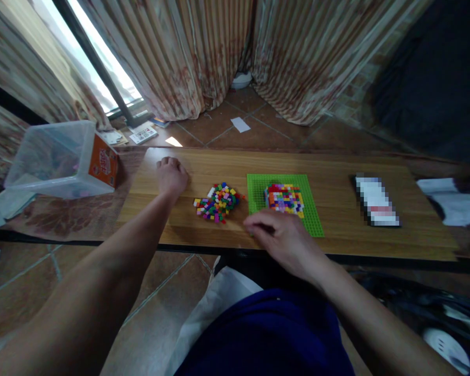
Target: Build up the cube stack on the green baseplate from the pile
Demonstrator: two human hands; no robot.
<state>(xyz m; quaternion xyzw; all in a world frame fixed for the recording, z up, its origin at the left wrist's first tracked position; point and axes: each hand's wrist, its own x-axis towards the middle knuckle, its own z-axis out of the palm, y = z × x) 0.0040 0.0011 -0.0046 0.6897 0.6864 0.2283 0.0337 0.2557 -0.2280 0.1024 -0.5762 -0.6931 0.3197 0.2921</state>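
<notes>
My left hand (172,176) rests on the wooden table left of the pile, its fingers curled in and nothing visible in them. Several small loose toy bricks (218,202) in many colours lie heaped between my hands. My right hand (284,237) hovers over the near edge of a green baseplate (315,222), with thumb and fingers pinched together. Whatever may be between those fingertips is too small to make out. On the baseplate stands a block of multicoloured bricks (284,197) joined together; my right hand hides part of its near side.
A clear plastic bin (55,159) with an orange label stands beyond the table's left end. Toward the right of the table (340,198) lies a phone (376,201), its screen blurred out. Curtains (219,52) hang behind, and papers (241,124) lie on the tiled floor.
</notes>
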